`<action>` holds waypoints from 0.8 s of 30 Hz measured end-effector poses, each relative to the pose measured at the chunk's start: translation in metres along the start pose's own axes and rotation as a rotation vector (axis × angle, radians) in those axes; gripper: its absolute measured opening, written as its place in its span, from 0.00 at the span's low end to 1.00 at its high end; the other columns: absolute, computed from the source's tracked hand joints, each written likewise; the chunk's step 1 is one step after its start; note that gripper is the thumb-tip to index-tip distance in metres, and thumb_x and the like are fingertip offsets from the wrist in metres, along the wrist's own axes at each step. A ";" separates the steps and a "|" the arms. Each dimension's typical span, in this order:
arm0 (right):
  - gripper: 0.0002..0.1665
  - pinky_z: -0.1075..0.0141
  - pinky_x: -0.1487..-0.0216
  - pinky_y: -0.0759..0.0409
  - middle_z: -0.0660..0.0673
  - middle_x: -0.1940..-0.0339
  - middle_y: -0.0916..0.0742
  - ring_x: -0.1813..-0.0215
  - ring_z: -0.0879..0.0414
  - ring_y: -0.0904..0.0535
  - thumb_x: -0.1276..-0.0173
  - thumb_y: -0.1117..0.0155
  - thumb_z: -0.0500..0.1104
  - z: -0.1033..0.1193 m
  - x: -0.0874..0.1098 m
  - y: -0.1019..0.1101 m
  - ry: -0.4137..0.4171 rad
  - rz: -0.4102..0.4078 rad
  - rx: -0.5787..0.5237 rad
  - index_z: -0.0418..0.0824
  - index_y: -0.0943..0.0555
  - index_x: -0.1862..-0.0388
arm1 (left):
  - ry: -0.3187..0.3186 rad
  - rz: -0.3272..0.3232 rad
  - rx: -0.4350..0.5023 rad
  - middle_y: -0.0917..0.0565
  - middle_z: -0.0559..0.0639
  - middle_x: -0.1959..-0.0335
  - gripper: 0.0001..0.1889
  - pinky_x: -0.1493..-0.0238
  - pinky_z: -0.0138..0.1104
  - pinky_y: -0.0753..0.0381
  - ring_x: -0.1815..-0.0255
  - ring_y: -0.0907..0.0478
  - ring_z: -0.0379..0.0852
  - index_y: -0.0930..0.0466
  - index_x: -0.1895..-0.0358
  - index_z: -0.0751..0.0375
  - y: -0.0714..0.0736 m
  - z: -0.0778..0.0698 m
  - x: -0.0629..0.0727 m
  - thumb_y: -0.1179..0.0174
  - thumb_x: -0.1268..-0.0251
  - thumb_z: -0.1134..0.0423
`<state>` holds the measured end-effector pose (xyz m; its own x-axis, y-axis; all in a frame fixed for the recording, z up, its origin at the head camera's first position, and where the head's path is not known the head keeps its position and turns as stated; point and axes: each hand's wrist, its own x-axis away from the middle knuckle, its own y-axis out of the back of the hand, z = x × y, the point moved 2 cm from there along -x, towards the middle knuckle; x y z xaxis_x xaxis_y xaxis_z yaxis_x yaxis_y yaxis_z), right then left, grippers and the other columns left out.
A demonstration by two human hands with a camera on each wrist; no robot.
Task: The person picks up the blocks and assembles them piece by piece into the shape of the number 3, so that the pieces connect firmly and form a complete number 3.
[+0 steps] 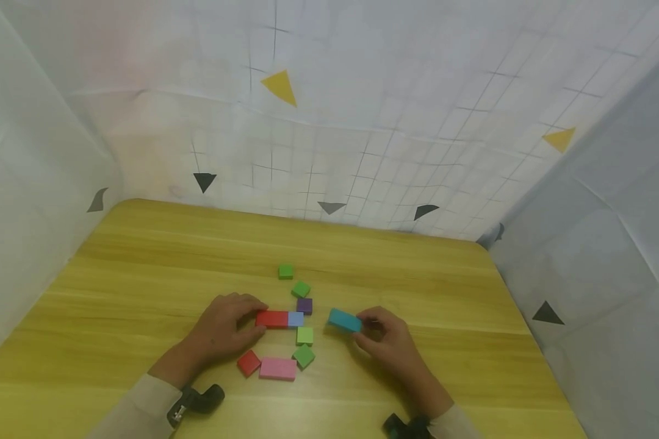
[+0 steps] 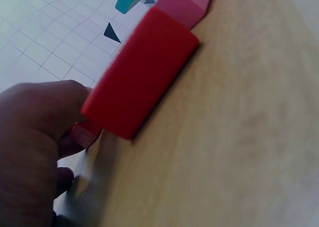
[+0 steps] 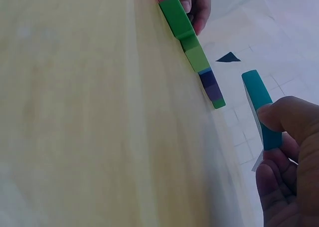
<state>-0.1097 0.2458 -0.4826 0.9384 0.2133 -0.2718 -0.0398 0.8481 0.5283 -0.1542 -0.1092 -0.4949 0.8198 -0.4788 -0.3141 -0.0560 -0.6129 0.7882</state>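
Observation:
My right hand [image 1: 387, 338] pinches one end of a teal rectangular block [image 1: 344, 321]; in the right wrist view the thumb [image 3: 279, 114] lies along its side and the block is raised off the table. With thumb and fingers on its two long sides, my left hand [image 1: 225, 326] grips a long red block [image 1: 272, 319]. A light blue block [image 1: 295, 319] meets the red block's right end. Just beyond sits a purple block [image 1: 304, 306], and a light green block [image 1: 304, 336] is on the near side. In the left wrist view, a red block [image 2: 142, 72] stands close before the left hand.
Two green blocks [image 1: 285, 272] lie farther back on the wooden table [image 1: 417, 274]. Nearer are a turned green block [image 1: 304, 356], a pink block [image 1: 277, 369] and a small turned red block [image 1: 249, 363]. White patterned sheets [image 1: 362, 122] enclose the back and sides.

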 end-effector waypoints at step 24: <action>0.18 0.60 0.46 0.18 0.47 0.53 0.14 0.49 0.51 0.17 0.40 0.25 0.36 -0.001 -0.007 -0.002 -0.004 0.005 -0.045 0.43 0.18 0.52 | -0.019 -0.020 -0.017 0.16 0.33 0.51 0.18 0.50 0.41 0.24 0.51 0.22 0.35 0.15 0.47 0.44 -0.003 0.002 0.001 0.31 0.41 0.49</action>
<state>-0.1165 0.2432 -0.4822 0.9396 0.2160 -0.2655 -0.0601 0.8677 0.4934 -0.1542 -0.1094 -0.4983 0.8099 -0.4783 -0.3395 -0.0300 -0.6119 0.7904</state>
